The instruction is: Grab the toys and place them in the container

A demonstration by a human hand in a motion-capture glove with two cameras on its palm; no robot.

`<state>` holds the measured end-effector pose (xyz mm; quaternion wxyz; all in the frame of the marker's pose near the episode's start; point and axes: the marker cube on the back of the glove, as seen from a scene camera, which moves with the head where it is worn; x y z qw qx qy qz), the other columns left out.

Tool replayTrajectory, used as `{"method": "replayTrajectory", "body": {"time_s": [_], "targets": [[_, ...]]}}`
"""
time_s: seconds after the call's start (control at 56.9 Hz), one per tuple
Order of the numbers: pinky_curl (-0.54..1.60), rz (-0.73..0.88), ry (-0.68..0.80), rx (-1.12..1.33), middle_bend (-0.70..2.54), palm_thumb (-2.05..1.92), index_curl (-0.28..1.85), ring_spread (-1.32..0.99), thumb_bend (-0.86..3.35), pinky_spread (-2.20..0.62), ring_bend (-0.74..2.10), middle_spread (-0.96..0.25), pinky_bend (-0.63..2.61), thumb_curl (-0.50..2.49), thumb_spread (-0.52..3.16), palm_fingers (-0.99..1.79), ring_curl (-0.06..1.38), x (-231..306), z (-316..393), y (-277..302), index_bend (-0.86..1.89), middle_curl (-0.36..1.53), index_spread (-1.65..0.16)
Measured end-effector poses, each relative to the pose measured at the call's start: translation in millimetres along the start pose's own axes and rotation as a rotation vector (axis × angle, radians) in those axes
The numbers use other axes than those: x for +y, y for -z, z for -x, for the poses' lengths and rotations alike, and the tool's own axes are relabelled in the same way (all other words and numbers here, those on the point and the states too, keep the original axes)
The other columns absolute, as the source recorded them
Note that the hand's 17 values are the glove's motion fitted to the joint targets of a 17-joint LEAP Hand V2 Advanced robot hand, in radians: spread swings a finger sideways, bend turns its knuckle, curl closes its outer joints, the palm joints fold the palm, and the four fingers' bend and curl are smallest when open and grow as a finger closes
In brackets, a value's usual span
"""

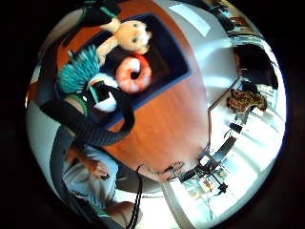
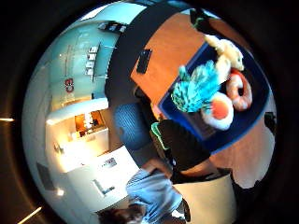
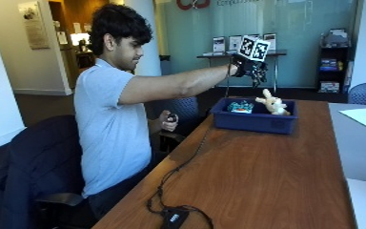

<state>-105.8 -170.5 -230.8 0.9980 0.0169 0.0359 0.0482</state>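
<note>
1. Nearest the outside camera, a small black device [image 3: 175, 218] with its cable lies on the wooden table [image 3: 265, 176], well short of the blue container [image 3: 255, 121].
2. The gloved right hand [image 3: 246, 68] hangs above the container; whether its fingers hold anything I cannot tell.
3. Inside the container lie a cream plush rabbit [image 1: 129, 36], a teal spiky plush [image 2: 196, 88], an orange-and-white shrimp toy [image 1: 134, 74] and a white toy with an orange patch [image 2: 218, 111].
4. No toy shows on the table outside the container, so the task looks finished or nearly so.
</note>
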Motion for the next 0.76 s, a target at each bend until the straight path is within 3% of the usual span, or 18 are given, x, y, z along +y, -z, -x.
{"method": "replayTrajectory", "body": {"time_s": [0.106, 0.44, 0.756], "targets": [[0.46, -0.063, -0.007, -0.035, 0.17, -0.03, 0.48, -0.02, -0.04, -0.25, 0.56, 0.06, 1.48, 0.47, 1.29, 0.13, 0.37, 22, -32, 0, 0.16, 0.26, -0.30], [0.39, -0.025, -0.150, -0.020, 0.15, -0.03, 0.47, -0.02, -0.02, -0.21, 0.61, 0.05, 1.43, 0.34, 1.41, 0.18, 0.38, 99, -145, -25, 0.21, 0.25, -0.32], [0.36, -0.013, -0.188, -0.016, 0.16, -0.01, 0.48, -0.04, -0.01, -0.21, 0.57, 0.04, 1.39, 0.30, 1.48, 0.17, 0.35, 132, -203, -75, 0.24, 0.23, -0.31]]}}
